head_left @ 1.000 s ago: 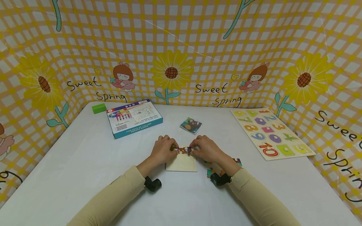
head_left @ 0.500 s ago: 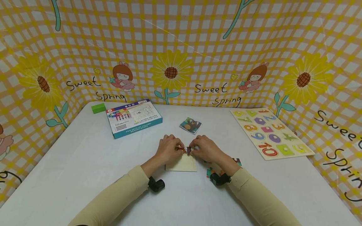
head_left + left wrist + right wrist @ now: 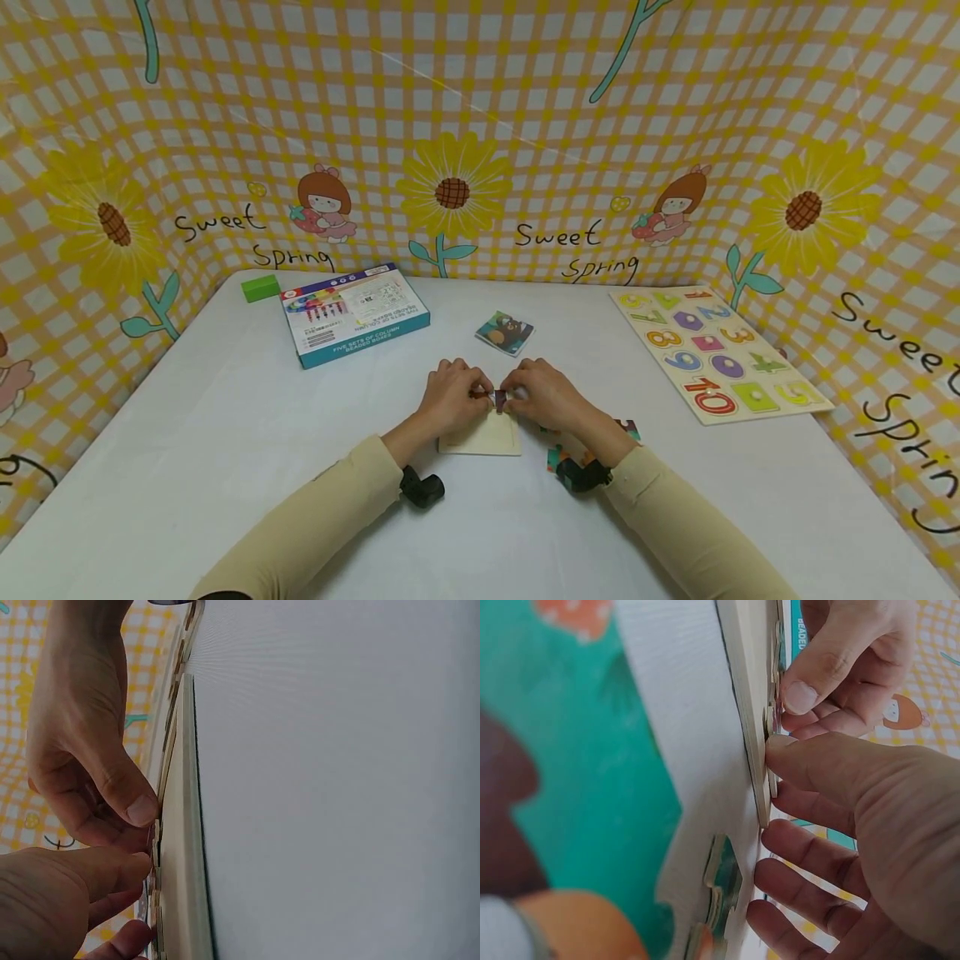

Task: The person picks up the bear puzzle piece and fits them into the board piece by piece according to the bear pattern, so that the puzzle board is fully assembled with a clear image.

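Observation:
Near the middle of the table lies a pale wooden puzzle board (image 3: 480, 440), with picture pieces along its far edge. My right hand (image 3: 546, 395) pinches a dark puzzle piece (image 3: 500, 402) between thumb and forefinger there. Close beside it, my left hand (image 3: 454, 398) holds the neighbouring puzzle piece at the same row, its fingers hiding most of it. In the left wrist view the thumb tips of my left hand (image 3: 52, 896) and right hand (image 3: 86, 727) are at the piece edges, just above the board. The right hand's other fingers (image 3: 802, 851) spread along the board's far side.
Loose puzzle pieces (image 3: 628, 428) lie right of the board, partly under the right forearm. Beyond the hands is a bear picture puzzle (image 3: 505, 333). A beaded-toy box (image 3: 358, 317) and green block (image 3: 260, 288) stand back left; a number board (image 3: 720, 354) lies right.
My left hand has slid right along the row toward the right hand, covering the brown picture pieces seen earlier. The right hand has stayed nearly still on the dark piece.

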Demonstrator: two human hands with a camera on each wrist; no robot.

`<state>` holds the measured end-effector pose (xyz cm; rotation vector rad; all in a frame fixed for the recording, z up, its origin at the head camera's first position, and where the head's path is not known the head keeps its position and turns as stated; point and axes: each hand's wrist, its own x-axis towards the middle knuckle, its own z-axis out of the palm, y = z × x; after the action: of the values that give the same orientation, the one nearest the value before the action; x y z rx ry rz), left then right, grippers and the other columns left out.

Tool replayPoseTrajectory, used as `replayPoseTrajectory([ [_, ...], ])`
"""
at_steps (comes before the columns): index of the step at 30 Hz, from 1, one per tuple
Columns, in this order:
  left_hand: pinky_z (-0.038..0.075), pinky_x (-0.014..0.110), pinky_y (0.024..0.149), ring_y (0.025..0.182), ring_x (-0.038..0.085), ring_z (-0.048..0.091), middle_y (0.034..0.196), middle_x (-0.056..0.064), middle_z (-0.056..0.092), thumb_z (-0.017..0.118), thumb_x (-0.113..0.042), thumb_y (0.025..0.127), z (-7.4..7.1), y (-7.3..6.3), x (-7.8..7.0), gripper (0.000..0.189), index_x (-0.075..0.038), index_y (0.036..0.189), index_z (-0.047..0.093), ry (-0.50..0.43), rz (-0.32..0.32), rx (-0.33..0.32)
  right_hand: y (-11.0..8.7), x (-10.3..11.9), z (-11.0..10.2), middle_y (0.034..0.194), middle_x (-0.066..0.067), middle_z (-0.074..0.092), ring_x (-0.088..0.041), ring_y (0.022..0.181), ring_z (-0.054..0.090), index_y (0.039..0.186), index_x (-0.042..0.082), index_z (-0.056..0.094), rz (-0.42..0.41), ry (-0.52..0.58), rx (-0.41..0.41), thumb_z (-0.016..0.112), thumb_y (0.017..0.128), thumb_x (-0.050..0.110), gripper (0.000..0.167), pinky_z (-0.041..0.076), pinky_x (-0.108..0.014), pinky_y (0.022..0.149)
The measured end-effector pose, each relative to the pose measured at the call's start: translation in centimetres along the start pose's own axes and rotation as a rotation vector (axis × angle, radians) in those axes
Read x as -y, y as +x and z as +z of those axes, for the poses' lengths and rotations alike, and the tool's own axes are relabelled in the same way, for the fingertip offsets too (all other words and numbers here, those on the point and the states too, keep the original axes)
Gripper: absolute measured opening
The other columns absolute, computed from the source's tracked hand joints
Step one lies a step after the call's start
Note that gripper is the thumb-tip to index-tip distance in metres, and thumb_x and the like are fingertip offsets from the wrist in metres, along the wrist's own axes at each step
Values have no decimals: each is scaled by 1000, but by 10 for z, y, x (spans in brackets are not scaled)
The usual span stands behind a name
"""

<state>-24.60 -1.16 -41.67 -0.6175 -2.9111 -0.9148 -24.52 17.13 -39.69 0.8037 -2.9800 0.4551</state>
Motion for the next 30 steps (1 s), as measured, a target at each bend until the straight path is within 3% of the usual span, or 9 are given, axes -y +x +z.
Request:
replayPoseTrajectory([
  [30, 34, 39, 82, 97, 23, 45, 94, 3, 57, 70, -24, 80, 3, -3, -6, 13, -17, 91, 70, 82, -25, -29, 1, -2, 2, 95, -3, 64, -18, 87, 51, 96, 16, 72, -11, 5, -13, 70, 81, 18, 16, 42, -31, 73],
])
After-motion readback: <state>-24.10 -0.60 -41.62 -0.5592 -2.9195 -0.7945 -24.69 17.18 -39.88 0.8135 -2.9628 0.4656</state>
